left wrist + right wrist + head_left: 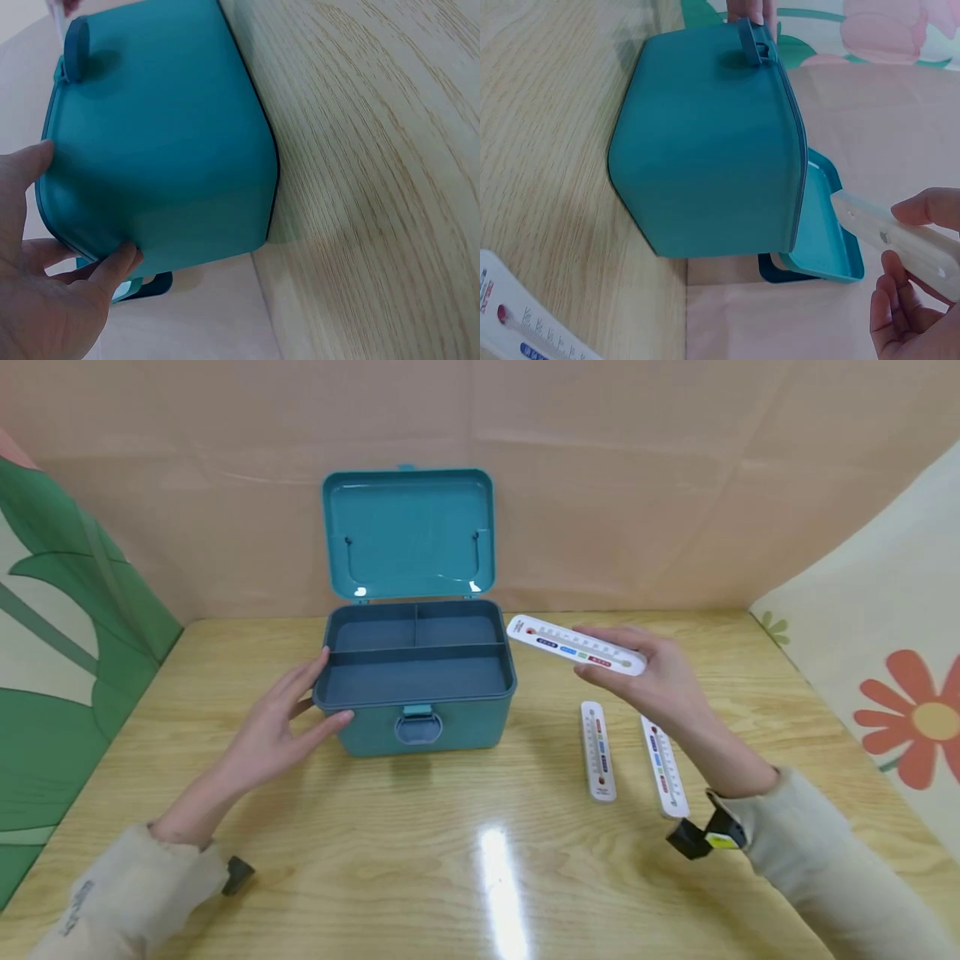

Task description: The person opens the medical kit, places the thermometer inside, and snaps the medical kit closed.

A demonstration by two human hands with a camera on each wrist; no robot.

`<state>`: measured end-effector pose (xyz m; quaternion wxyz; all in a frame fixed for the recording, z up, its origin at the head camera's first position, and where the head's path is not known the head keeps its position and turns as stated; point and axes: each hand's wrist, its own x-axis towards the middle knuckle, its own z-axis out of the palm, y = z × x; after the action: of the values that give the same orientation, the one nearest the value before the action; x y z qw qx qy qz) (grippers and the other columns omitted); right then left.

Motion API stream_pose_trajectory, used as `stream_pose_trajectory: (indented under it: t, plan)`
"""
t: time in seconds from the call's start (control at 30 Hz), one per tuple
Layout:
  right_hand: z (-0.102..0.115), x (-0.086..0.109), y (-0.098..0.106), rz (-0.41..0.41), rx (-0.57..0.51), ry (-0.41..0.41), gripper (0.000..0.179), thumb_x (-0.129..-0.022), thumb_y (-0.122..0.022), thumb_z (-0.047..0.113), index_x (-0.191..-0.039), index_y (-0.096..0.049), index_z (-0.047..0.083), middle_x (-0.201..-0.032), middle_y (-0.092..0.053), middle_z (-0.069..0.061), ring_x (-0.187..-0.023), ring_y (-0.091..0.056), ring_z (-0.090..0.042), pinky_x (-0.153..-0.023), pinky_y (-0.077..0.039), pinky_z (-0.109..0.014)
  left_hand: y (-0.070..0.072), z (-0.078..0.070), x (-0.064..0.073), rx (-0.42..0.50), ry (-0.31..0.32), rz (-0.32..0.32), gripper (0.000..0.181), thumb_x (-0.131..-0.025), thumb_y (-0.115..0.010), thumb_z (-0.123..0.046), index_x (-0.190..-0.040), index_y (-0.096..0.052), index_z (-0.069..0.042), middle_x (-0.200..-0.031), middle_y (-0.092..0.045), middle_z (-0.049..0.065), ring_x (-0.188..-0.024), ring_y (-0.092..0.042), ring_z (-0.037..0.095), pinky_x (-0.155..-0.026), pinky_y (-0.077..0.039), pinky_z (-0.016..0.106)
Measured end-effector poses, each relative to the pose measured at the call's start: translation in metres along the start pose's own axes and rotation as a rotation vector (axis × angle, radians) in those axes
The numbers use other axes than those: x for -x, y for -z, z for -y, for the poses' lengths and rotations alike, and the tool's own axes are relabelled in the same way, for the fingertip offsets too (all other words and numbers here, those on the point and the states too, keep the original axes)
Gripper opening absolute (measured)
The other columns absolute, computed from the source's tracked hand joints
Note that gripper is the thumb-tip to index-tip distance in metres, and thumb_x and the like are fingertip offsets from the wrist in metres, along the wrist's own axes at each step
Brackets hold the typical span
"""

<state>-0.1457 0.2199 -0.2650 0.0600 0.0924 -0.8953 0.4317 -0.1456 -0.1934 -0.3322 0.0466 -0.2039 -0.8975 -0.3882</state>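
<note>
A teal storage box [420, 727] stands on the table with its lid [412, 535] raised. Inside, a dark divided tray [420, 677] shows two rear compartments and one long front one. My left hand [281, 718] rests at the box's front left corner, thumb on the front rim and fingers extended along the left side. To the right of the box, my right hand [645, 664] pinches a white thermometer [573, 645] between thumb and fingers. Its far end reaches toward the box's right rim. The thermometer's plain back [892, 236] shows in the right wrist view.
Two more white thermometers lie right of the box, one thermometer [597, 752] in full view and another thermometer [663, 768] partly under my right forearm. The wooden table [375, 860] meets a pinkish cloth backdrop [637, 485] behind the box. Patterned cloths flank both sides.
</note>
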Motion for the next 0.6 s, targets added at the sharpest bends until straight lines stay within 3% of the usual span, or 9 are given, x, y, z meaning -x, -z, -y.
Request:
stream_pose_trajectory:
  t: [0.2,0.43,0.6]
  plan:
    - [0.007,-0.002,-0.004,0.018,0.036,0.041,0.046,-0.083,-0.075,0.028,-0.128,-0.064,0.022,-0.123,-0.063,-0.005,-0.082,-0.052,-0.011,-0.056,-0.041,-0.022,0.000,-0.001,-0.001,-0.001,0.006,0.008,0.080,-0.091,-0.067,-0.027,-0.154,-0.019,-0.015,-0.154,-0.026,0.020,-0.135,-0.036,0.043,-0.100,-0.045,0.056]
    - [0.015,-0.006,-0.009,0.070,0.052,0.076,0.045,-0.085,-0.073,0.028,-0.128,-0.064,0.019,-0.125,-0.062,-0.008,-0.090,-0.053,-0.018,-0.065,-0.042,-0.024,0.001,-0.003,-0.002,0.010,0.010,0.009,0.080,-0.091,-0.067,-0.027,-0.154,-0.019,-0.014,-0.154,-0.026,0.020,-0.135,-0.036,0.042,-0.100,-0.045,0.056]
    - [0.017,-0.010,-0.014,0.077,0.061,0.130,0.043,-0.084,-0.073,0.025,-0.126,-0.065,0.019,-0.120,-0.064,-0.008,-0.086,-0.052,-0.019,-0.064,-0.042,-0.025,0.000,-0.002,-0.002,0.024,0.002,0.002,0.080,-0.091,-0.067,-0.024,-0.154,-0.020,-0.013,-0.154,-0.027,0.021,-0.135,-0.036,0.042,-0.100,-0.045,0.056]
